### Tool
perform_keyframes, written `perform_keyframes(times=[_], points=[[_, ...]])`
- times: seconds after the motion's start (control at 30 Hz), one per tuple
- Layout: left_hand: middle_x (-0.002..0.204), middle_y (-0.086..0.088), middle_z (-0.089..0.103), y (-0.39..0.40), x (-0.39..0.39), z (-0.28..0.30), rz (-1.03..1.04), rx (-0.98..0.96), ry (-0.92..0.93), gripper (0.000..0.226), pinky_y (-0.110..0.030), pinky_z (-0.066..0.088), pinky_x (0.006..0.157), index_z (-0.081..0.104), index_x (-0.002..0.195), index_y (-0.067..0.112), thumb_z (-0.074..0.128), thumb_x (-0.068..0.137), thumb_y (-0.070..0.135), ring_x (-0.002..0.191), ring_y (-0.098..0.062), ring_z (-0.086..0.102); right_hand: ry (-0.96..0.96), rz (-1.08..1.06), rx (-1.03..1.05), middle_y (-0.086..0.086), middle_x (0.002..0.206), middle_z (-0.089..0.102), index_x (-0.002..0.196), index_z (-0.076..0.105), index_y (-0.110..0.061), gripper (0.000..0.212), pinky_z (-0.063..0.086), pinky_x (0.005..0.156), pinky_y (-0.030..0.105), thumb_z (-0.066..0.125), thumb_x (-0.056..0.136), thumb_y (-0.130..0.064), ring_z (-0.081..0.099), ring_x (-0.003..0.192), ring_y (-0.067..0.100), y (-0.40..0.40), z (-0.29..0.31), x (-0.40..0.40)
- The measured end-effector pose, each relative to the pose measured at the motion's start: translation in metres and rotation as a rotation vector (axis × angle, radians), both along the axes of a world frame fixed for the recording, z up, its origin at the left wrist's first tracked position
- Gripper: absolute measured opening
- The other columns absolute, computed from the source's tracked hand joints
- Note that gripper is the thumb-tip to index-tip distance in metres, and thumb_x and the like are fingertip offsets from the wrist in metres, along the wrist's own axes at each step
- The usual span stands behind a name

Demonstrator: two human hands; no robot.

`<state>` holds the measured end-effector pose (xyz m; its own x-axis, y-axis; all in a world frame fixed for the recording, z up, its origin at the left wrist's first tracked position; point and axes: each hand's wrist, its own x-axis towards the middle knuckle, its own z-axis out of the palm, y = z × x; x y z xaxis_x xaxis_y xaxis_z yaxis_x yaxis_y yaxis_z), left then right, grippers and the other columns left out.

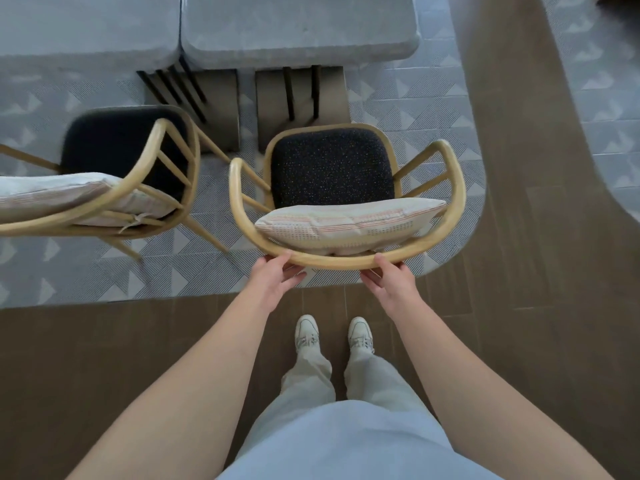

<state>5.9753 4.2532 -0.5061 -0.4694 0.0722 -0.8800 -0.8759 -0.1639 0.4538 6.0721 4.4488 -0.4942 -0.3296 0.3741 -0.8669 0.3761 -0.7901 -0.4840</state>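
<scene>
Two grey tables (298,29) stand side by side ahead of me on patterned floor (398,98). My chair (453,188) faces the right-hand one, and its dark seat (332,164) is short of the tabletop edge, not tucked under. A second chair (162,161) stands near on the left, angled and apart from mine. A striped cushion (349,225) leans inside my chair's curved back rail. My left hand (273,278) and right hand (391,280) each hold that rail from behind, thumb on top and fingers curled beneath, one either side of its middle. I judge this to be the tucking-in step. Next I should push straight forward with even pressure, so the chair does not swing into its neighbour or knock the table base (301,98).
</scene>
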Motion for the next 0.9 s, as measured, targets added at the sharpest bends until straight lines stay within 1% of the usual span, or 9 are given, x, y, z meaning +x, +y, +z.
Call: perform_keyframes(times=[0.1, 0.27, 0.37, 0.47, 0.53, 0.67, 0.73, 0.83, 0.9], points=[[0.124, -0.023, 0.065, -0.001, 0.000, 0.001, 0.006, 0.012, -0.002, 0.034, -0.053, 0.058, 0.090, 0.048, 0.135, 0.001, 0.054, 0.102, 0.005, 0.106, -0.036, 0.070, -0.021, 0.030, 0.020, 0.014, 0.129, 0.062, 0.135, 0.048, -0.004, 0.038, 0.060, 0.076, 0.036, 0.059, 0.099, -0.008, 0.068, 0.104, 0.027, 0.002, 0.001, -0.001], [0.123, -0.022, 0.066, 0.003, 0.000, 0.007, 0.037, 0.024, -0.028, 0.031, -0.043, 0.061, 0.067, 0.050, 0.133, 0.000, 0.053, 0.103, 0.006, 0.098, -0.033, 0.070, -0.022, 0.052, 0.022, 0.016, 0.126, 0.062, 0.135, 0.046, -0.002, 0.038, 0.059, 0.076, 0.036, 0.057, 0.100, -0.006, 0.068, 0.101, 0.026, 0.004, 0.001, -0.004], [0.121, -0.022, 0.067, 0.000, 0.001, 0.010, 0.008, 0.023, -0.031, 0.031, -0.038, 0.061, 0.058, 0.051, 0.133, 0.000, 0.053, 0.103, 0.007, 0.096, -0.031, 0.070, -0.026, 0.071, 0.021, 0.017, 0.123, 0.064, 0.132, 0.049, -0.001, 0.033, 0.059, 0.073, 0.035, 0.057, 0.100, -0.005, 0.069, 0.101, 0.027, 0.003, 0.003, -0.002], [0.114, -0.019, 0.069, -0.004, 0.005, 0.010, 0.003, 0.019, -0.034, 0.030, -0.036, 0.061, 0.058, 0.052, 0.132, 0.001, 0.053, 0.103, 0.008, 0.094, -0.030, 0.071, -0.030, 0.095, 0.029, 0.018, 0.121, 0.066, 0.128, 0.050, 0.000, 0.029, 0.060, 0.077, 0.036, 0.057, 0.100, -0.004, 0.070, 0.102, 0.028, 0.001, 0.003, 0.001], [0.116, -0.020, 0.069, -0.008, 0.009, 0.011, 0.002, 0.011, -0.038, 0.030, -0.037, 0.061, 0.058, 0.052, 0.132, 0.001, 0.054, 0.103, 0.008, 0.097, -0.032, 0.071, -0.032, 0.109, 0.036, 0.019, 0.121, 0.067, 0.128, 0.050, 0.000, 0.029, 0.060, 0.082, 0.038, 0.057, 0.099, -0.004, 0.070, 0.102, 0.028, -0.001, 0.002, 0.005], [0.123, -0.023, 0.067, -0.022, 0.017, 0.009, 0.012, 0.014, -0.041, 0.033, -0.037, 0.061, 0.057, 0.051, 0.134, 0.001, 0.056, 0.102, 0.008, 0.109, -0.037, 0.069, -0.024, 0.146, 0.021, 0.018, 0.118, 0.069, 0.127, 0.051, -0.001, 0.030, 0.059, 0.091, 0.042, 0.059, 0.098, -0.004, 0.072, 0.101, 0.029, -0.009, 0.003, 0.017], [0.126, -0.024, 0.066, -0.030, 0.020, 0.009, 0.030, 0.031, -0.043, 0.034, -0.038, 0.062, 0.058, 0.050, 0.135, 0.001, 0.056, 0.102, 0.007, 0.111, -0.038, 0.068, -0.020, 0.170, 0.002, 0.017, 0.117, 0.069, 0.126, 0.052, -0.003, 0.030, 0.060, 0.087, 0.040, 0.060, 0.097, -0.005, 0.072, 0.101, 0.028, -0.014, 0.004, 0.021], [0.127, -0.022, 0.065, -0.036, 0.021, 0.008, 0.036, 0.033, -0.041, 0.033, -0.040, 0.063, 0.060, 0.051, 0.135, 0.002, 0.055, 0.102, 0.008, 0.110, -0.036, 0.068, -0.003, 0.159, 0.000, 0.016, 0.120, 0.068, 0.129, 0.052, -0.002, 0.033, 0.061, 0.081, 0.036, 0.060, 0.098, -0.006, 0.072, 0.101, 0.028, -0.021, 0.003, 0.024], [0.128, -0.022, 0.065, -0.036, 0.022, 0.010, 0.037, 0.023, -0.032, 0.033, -0.039, 0.063, 0.060, 0.051, 0.134, 0.002, 0.055, 0.102, 0.008, 0.109, -0.036, 0.068, 0.001, 0.166, 0.010, 0.016, 0.121, 0.067, 0.131, 0.051, -0.002, 0.035, 0.061, 0.082, 0.036, 0.060, 0.098, -0.007, 0.072, 0.101, 0.028, -0.022, 0.003, 0.023]])
